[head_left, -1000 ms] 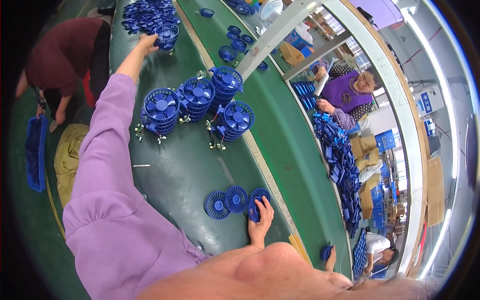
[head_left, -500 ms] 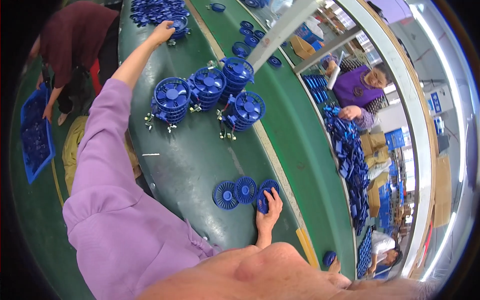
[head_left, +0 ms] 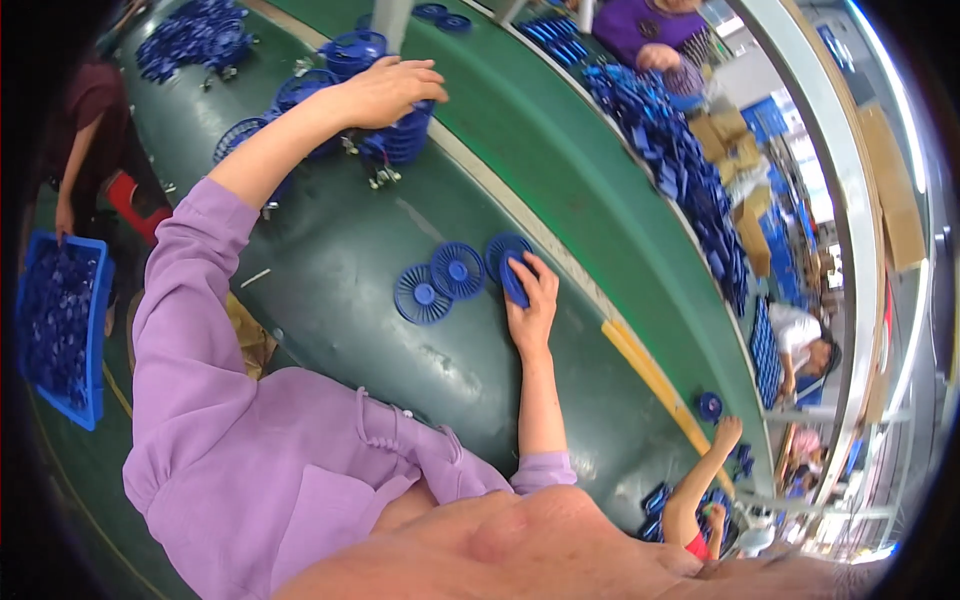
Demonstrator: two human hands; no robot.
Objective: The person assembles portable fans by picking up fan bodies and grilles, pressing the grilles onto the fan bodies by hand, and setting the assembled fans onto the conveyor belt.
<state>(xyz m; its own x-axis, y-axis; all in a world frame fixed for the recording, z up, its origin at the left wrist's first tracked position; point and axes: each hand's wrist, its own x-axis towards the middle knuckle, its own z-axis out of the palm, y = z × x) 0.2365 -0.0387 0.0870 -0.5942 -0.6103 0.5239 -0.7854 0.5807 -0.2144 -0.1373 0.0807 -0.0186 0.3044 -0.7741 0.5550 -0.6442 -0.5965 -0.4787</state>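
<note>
My left hand (head_left: 392, 92) reaches out over the rightmost stack of blue fan housings (head_left: 400, 143), its fingers stretched and spread over the top; the thumb is hidden. More stacked fan housings (head_left: 355, 50) stand beside it, with short wires and small metal parts hanging from them, partly behind my forearm. Nearer to me, my right hand (head_left: 535, 300) grips a round blue fan grille (head_left: 513, 283), tilted on edge. Behind it lies another grille (head_left: 508, 250). To its left, two more grilles, one (head_left: 458, 270) beside the other (head_left: 422, 294), lie flat on the dark green table (head_left: 370, 350).
A heap of blue parts (head_left: 190, 40) lies at the far left. A person at left holds a blue crate (head_left: 97, 350). Across the green conveyor belt (head_left: 560, 180), people work by piled blue parts (head_left: 660, 140). A metal post (head_left: 390, 25) rises near the stacks.
My left hand has left a fan housing by the far heap and moved right to the stacks. My right hand has tilted up a grille. The view has turned.
</note>
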